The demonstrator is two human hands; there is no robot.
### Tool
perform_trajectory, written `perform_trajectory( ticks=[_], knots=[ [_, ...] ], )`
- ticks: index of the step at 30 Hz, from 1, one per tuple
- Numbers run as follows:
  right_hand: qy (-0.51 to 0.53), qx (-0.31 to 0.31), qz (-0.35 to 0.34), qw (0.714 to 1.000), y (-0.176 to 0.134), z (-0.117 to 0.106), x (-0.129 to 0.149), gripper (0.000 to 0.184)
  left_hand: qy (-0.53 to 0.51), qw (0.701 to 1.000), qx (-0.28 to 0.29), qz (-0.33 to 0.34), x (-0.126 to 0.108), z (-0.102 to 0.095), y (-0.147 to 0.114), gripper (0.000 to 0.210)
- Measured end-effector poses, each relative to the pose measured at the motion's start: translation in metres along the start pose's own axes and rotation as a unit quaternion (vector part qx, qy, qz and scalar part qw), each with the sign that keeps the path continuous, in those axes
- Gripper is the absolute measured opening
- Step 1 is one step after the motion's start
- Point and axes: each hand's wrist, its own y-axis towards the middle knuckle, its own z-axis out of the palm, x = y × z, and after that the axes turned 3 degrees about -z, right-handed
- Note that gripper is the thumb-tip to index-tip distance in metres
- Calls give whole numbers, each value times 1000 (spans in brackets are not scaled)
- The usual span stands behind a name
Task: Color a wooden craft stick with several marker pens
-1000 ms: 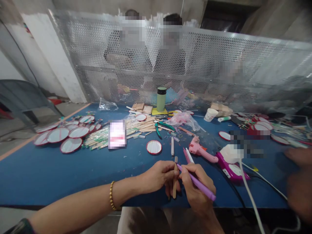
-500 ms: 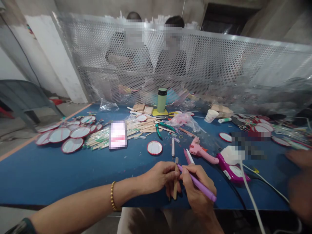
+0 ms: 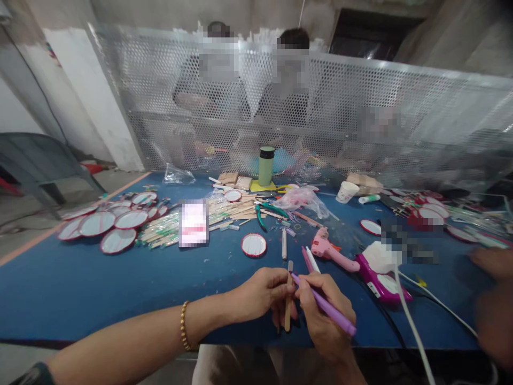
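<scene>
Between the fingers of my left hand (image 3: 268, 291) a flat wooden craft stick (image 3: 287, 318) is pinched, standing near upright close to the table's front edge. Its top end looks greyish. My right hand (image 3: 326, 313) grips a purple marker pen (image 3: 334, 314), whose tip meets or nearly meets the stick just below that top end; the fingers partly hide the contact. Just beyond my hands lie a pink pen (image 3: 308, 259) and a white pen (image 3: 313, 260), with another pale pen (image 3: 284, 244) to their left. A round white disc with a red rim (image 3: 254, 245) lies farther left.
A pink glue gun (image 3: 334, 251) and a purple device with cables (image 3: 382, 283) lie to the right. Red-rimmed discs (image 3: 96, 223) and bundled sticks (image 3: 168, 227) cover the left. Green-handled pliers (image 3: 261, 218), a green bottle (image 3: 266, 167) and a paper cup (image 3: 347, 192) stand or lie farther back. Another person's hand (image 3: 492, 262) is at right.
Both hands keep nearly the same pose, with the marker still at the craft stick. The view has shifted very slightly.
</scene>
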Motion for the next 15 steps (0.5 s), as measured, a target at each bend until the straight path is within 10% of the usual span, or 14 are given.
perform_trajectory(
  ticks=[15],
  knots=[
    [-2,-1,-6,1000,-1,1,-2,19,2,1000,0,-4,-2,1,-1,63]
  ],
)
